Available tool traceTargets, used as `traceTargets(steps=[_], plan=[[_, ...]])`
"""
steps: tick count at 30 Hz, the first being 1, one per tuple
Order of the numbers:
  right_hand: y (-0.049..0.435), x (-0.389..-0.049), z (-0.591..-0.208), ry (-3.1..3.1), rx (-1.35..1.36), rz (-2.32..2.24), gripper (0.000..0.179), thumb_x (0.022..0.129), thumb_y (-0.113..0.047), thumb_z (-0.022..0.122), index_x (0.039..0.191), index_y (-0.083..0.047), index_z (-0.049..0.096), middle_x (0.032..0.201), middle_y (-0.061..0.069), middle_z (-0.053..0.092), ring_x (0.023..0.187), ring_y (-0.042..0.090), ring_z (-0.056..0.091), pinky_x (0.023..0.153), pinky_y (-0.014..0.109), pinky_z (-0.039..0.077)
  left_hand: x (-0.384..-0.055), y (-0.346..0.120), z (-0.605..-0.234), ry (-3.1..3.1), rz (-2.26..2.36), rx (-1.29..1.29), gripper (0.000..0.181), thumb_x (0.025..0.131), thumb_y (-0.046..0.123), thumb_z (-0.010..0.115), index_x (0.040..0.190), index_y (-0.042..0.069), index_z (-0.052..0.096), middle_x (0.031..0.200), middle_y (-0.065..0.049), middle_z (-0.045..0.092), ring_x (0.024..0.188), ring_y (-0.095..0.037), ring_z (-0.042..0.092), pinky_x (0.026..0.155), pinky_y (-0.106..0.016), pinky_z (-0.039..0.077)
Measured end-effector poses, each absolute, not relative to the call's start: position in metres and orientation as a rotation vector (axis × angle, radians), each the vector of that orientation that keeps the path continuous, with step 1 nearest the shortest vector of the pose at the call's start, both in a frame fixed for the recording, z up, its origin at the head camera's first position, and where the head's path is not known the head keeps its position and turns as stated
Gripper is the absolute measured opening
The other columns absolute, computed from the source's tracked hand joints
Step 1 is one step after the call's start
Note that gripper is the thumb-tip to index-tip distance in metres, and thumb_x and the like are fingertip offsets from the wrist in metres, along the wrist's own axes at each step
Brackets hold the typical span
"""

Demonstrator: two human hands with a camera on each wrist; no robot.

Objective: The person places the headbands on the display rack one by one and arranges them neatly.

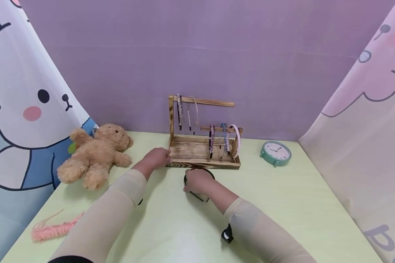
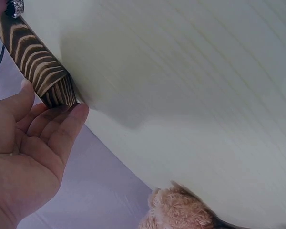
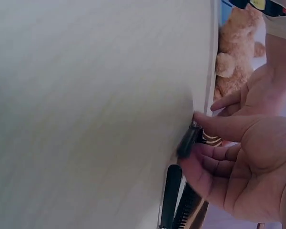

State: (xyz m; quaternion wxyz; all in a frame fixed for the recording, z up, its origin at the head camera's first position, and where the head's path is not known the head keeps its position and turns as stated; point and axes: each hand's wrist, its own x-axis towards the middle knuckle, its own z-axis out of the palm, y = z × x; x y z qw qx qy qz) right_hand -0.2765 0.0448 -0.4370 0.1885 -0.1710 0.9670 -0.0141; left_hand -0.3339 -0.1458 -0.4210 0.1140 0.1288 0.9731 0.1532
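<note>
My left hand (image 1: 156, 158) grips the left end of a wooden headband rack (image 1: 204, 165), thumb on one side of the dark-grained corner and fingers on the other, as the left wrist view shows. In front of the rack, my right hand (image 1: 199, 180) pinches a black headband (image 3: 171, 193) between thumb and fingers close to one of its ends. Small comb teeth line the inner side of this headband, and part of its band is hidden behind the hand. Sparkly headbands (image 1: 179, 111) hang from the rack's upper bar. On its lower bar hang a blue headband (image 1: 224, 135) and a pink headband (image 1: 238, 140).
A brown teddy bear (image 1: 100, 155) lies left of the rack, with pink yarn (image 1: 57, 230) nearer the front left. To the right sits a green round clock (image 1: 275, 152). A purple backdrop (image 1: 266, 65) stands behind the pale green table (image 1: 283, 204).
</note>
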Motion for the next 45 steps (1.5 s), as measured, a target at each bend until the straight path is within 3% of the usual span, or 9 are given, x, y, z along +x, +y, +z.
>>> traceTargets(steps=[2,5,8,10,14,20,31,39,45], plan=[[0.048,-0.277,-0.436,2.693,-0.492,-0.105,0.069,0.090,-0.044,0.070,0.146,-0.012,0.047,0.123,0.004,0.067,0.083,0.016,0.068,0.077,0.034,0.056,-0.334,-0.145,-0.421,2.853,0.456,0.387,0.046,0.102,0.026,0.054,0.142,0.003,0.051,0.130,-0.017,0.063,0.123,-0.036,0.056,0.105,-0.048,0.045],[0.054,-0.277,-0.433,2.663,-0.522,-0.209,0.043,0.090,-0.037,0.071,0.121,-0.009,0.062,0.096,0.002,0.068,0.062,0.013,0.062,0.064,0.031,0.052,-0.335,-0.145,-0.421,2.855,0.456,0.397,0.044,0.102,0.027,0.054,0.139,0.003,0.054,0.127,-0.016,0.064,0.120,-0.036,0.058,0.102,-0.047,0.046],[0.061,-0.276,-0.429,2.634,-0.540,-0.334,0.018,0.090,-0.030,0.071,0.088,-0.013,0.063,0.075,-0.001,0.061,0.056,0.013,0.057,0.056,0.031,0.049,-0.335,-0.145,-0.421,2.847,0.466,0.398,0.043,0.102,0.027,0.054,0.138,0.003,0.054,0.127,-0.017,0.064,0.119,-0.036,0.058,0.101,-0.047,0.047],[0.065,-0.275,-0.425,2.599,-0.534,-0.438,0.016,0.091,-0.023,0.068,0.080,-0.014,0.062,0.072,0.000,0.060,0.055,0.014,0.058,0.054,0.032,0.052,-0.334,-0.145,-0.422,2.842,0.475,0.391,0.046,0.102,0.027,0.054,0.141,0.003,0.051,0.130,-0.017,0.063,0.121,-0.036,0.057,0.103,-0.048,0.046],[0.074,-0.271,-0.416,2.518,-0.485,-0.626,0.006,0.094,-0.014,0.062,0.094,-0.008,0.063,0.084,0.005,0.064,0.059,0.019,0.066,0.056,0.035,0.058,-0.333,-0.146,-0.421,2.837,0.507,0.386,0.050,0.102,0.026,0.054,0.144,0.001,0.047,0.133,-0.018,0.061,0.125,-0.038,0.055,0.107,-0.049,0.043],[0.090,-0.267,-0.393,2.471,-0.506,-0.759,0.034,0.097,-0.016,0.061,0.128,-0.002,0.053,0.106,0.011,0.065,0.068,0.021,0.070,0.059,0.033,0.060,-0.332,-0.146,-0.422,2.816,0.525,0.373,0.054,0.102,0.027,0.053,0.148,0.002,0.042,0.137,-0.018,0.058,0.127,-0.037,0.053,0.109,-0.049,0.042],[0.116,-0.258,-0.346,2.586,-0.625,-0.872,0.021,0.100,-0.014,0.057,0.119,-0.006,0.053,0.098,0.005,0.063,0.073,0.016,0.068,0.063,0.030,0.055,-0.334,-0.147,-0.423,2.832,0.514,0.368,0.053,0.103,0.026,0.053,0.148,0.001,0.042,0.137,-0.018,0.058,0.125,-0.036,0.055,0.107,-0.048,0.043],[0.141,-0.249,-0.299,2.654,-0.639,-1.196,0.022,0.100,-0.009,0.055,0.121,-0.004,0.049,0.099,0.014,0.058,0.082,0.025,0.062,0.069,0.037,0.059,-0.336,-0.146,-0.425,2.836,0.516,0.370,0.051,0.102,0.026,0.053,0.147,0.001,0.044,0.136,-0.017,0.059,0.123,-0.034,0.057,0.104,-0.047,0.046],[0.162,-0.257,-0.275,2.735,-0.543,-1.478,0.026,0.099,-0.006,0.054,0.124,0.000,0.047,0.104,0.015,0.055,0.088,0.028,0.059,0.072,0.033,0.060,-0.334,-0.146,-0.423,2.834,0.520,0.372,0.051,0.103,0.025,0.053,0.147,0.000,0.044,0.136,-0.018,0.059,0.126,-0.036,0.054,0.107,-0.049,0.043]])
